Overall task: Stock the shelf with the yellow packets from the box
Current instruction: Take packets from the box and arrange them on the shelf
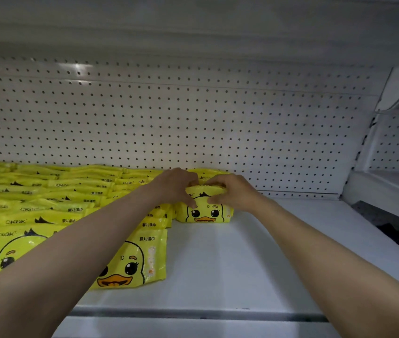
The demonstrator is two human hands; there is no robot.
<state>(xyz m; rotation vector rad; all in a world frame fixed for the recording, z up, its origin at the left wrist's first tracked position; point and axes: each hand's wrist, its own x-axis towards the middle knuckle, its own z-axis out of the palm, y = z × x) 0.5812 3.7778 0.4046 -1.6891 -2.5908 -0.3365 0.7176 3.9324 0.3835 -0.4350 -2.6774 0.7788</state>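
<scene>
packets point(71, 203) left on shelf point(242, 264) | pegboard point(193, 118) behind | rear rows perhaps overlapping

Both bare forearms reach from the bottom corners of the frame and converge toward the middle. The left arm runs from the lower left up to the left hand point(173, 185), just left of centre, palm down, fingers curled forward, thumb pointing downward. The right arm runs from the lower right up to the right hand point(233, 191), just right of centre, knuckles up, fingers curled leftward. The fingertips of the two hands nearly meet, both gripping the same yellow packet point(205, 211).
</scene>
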